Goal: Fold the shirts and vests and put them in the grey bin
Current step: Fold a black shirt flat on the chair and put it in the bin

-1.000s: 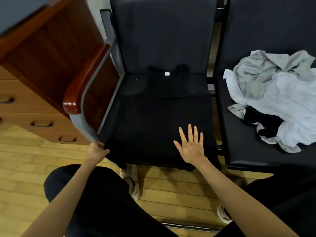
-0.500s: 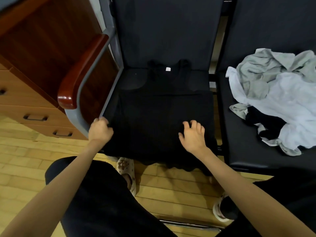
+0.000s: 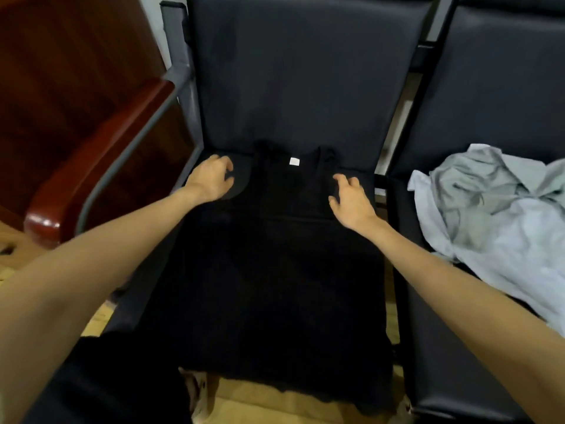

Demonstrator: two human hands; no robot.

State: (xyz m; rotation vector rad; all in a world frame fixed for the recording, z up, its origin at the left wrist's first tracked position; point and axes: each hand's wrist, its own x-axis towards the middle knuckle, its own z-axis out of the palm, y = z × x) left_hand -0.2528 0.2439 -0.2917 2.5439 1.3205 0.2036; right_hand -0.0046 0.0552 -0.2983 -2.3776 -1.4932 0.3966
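The black vest (image 3: 284, 270) lay spread flat on the seat of the dark chair (image 3: 299, 87), its neck end towards the chair's backrest and its hem hanging over the seat's front edge. A small white label (image 3: 294, 161) showed at the neckline, between the two straps.

The left hand (image 3: 211, 179) was at the vest's left armhole, fingers (image 3: 224, 166) loosely curled with the tips down at the fabric's edge; whether they had pinched cloth yet could not be told, black on dark seat. The right hand (image 3: 351, 198) rested on the vest's right shoulder area, fingers (image 3: 342, 180) bent and slightly apart, again with no clear pinch visible.

The vest looked thin, light and limp, likely a soft knit that would sag and crease wherever it was not supported. It would probably slide easily on the smooth seat, so a fold would want one side pinned or both corners lifted together. The straps and armhole edges beside the label seemed the sensible places to take hold, as the hems there are firmer.

A heap of grey and pale garments (image 3: 495, 215) waited to the right of the vest, on the neighbouring seat. A red-brown wooden armrest (image 3: 91, 166) stood to the vest's left. The grey bin was not in view
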